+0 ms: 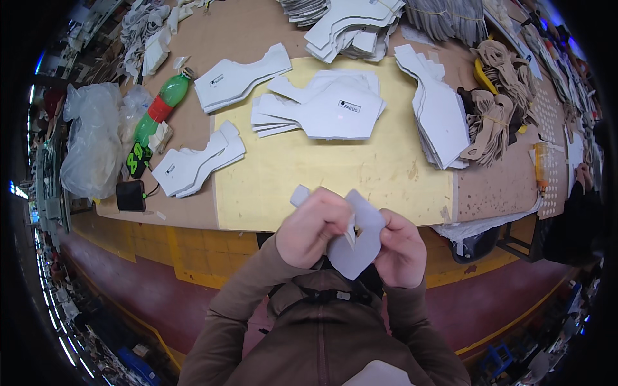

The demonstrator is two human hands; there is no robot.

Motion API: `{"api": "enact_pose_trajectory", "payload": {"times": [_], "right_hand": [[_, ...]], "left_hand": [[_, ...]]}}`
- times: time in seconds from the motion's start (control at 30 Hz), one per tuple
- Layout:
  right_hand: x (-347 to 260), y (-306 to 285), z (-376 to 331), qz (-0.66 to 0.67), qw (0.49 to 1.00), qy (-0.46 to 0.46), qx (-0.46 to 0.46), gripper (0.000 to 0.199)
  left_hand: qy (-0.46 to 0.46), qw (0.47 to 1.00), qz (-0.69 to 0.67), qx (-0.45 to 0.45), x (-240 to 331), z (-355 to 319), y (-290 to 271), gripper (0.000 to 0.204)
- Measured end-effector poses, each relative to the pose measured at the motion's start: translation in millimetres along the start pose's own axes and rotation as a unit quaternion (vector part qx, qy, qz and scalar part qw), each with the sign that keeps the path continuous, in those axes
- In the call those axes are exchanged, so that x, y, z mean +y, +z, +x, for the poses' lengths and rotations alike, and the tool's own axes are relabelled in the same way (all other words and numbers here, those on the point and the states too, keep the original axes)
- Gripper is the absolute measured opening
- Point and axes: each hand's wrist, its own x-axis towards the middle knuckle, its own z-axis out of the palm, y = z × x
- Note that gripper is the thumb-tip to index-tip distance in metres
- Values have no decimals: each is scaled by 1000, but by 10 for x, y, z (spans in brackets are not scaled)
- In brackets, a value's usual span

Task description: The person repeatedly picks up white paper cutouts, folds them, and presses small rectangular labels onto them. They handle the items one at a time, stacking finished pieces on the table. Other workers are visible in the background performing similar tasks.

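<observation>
At the table's near edge I hold up a light grey flat cut piece (355,252), like a shoe-upper part. My right hand (400,249) pinches its right edge between thumb and fingers. My left hand (315,225) is closed at its left side, where a thin pale strip or folded edge shows by the fingertips; I cannot tell which. A small opening shows in the piece near its middle. Beyond my hands, a fanned pile of white cut pieces (338,109) with a dark printed mark lies on the yellow sheet (290,174).
More white stacks lie at the left (199,161), upper left (241,74) and right (441,116). Tied beige strap bundles (496,122) sit far right. A green bottle (164,103), a clear plastic bag (90,138) and a black phone-like device (131,195) stand left. A white piece (380,374) lies on my lap.
</observation>
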Motion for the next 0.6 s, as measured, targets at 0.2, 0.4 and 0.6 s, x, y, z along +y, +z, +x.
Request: {"api": "enact_pose_trajectory", "payload": {"times": [0.2,0.4,0.6], "right_hand": [[17,-39,-22,-24,998,-53,18,18],[44,-62,-20,-207,968,-138,-43,17],[127,-84,63,-228,938,-253,-62,41]], "left_hand": [[-71,984,-156,49,-1,-101,13,29],[-186,961,-183,90,278,-112,139,54],[-277,911,-280,126,342,-128,48,9]]}}
